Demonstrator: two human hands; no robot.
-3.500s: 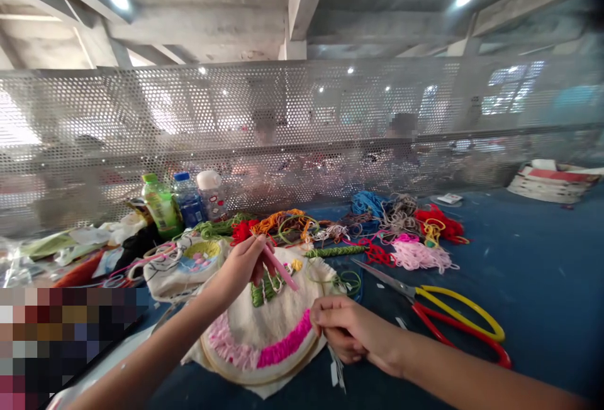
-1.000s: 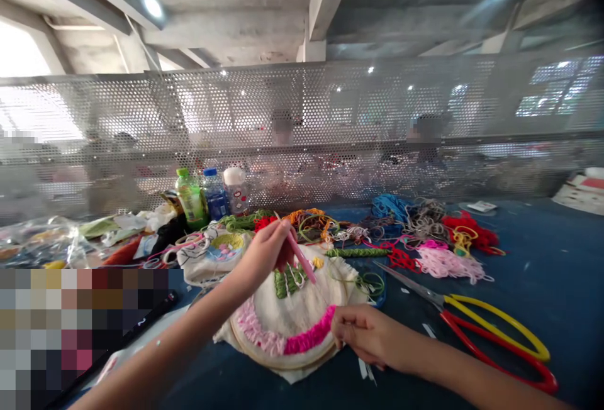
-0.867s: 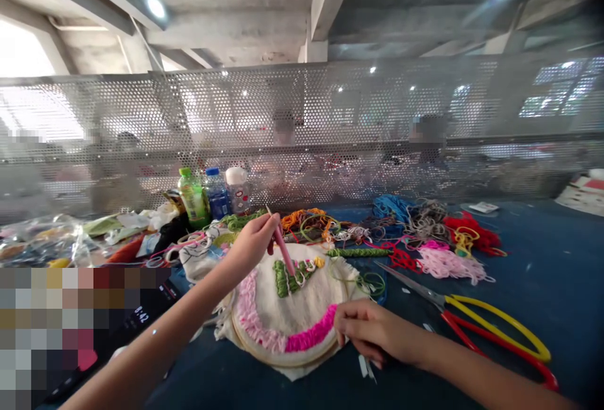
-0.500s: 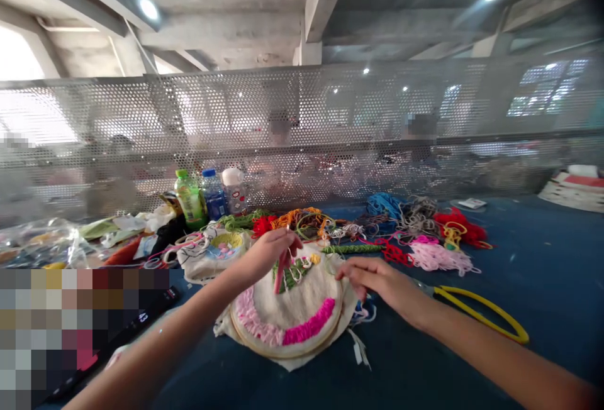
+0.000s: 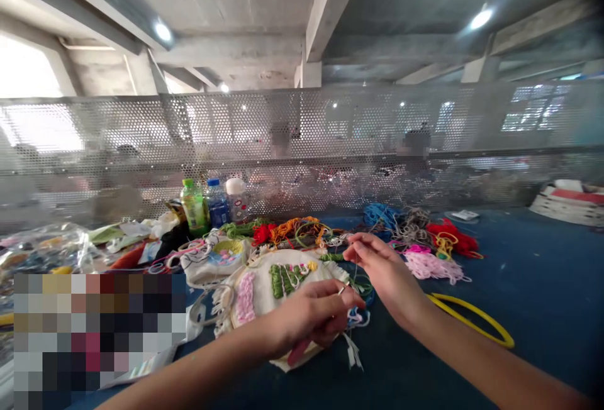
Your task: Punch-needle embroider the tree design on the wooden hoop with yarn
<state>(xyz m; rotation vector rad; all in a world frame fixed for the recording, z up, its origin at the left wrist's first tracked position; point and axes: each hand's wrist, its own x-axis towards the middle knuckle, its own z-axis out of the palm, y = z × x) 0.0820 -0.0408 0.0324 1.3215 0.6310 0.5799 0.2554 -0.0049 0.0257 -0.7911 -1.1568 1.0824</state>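
Note:
My left hand [image 5: 321, 312] is closed in a pinch on a short, thin, pale needle [image 5: 343, 288], over the right side of an embroidery hoop piece [image 5: 264, 271]. Just above and to the right, my right hand [image 5: 377, 262] pinches a thin thread [image 5: 356, 266], which hangs toward the left fingertips. The off-white cloth in the hoop bears pink yarn stitching [image 5: 246, 297] at its left and a green stitched patch [image 5: 280, 280] near the top. My left hand and forearm hide the hoop's lower part.
Yellow-handled scissors [image 5: 472, 322] lie right of my right forearm. Yarn bundles, pale pink [image 5: 436, 263], red [image 5: 455, 238] and blue [image 5: 382, 216], spread along the back. Bottles [image 5: 194, 207] stand before a perforated metal screen [image 5: 302, 127]. Another embroidered cloth [image 5: 214, 262] lies back left.
My left hand has come down and right from above the hoop, now covering the magenta stitching. My right hand has risen slightly, and the hands are closer together. The view has tilted up a little.

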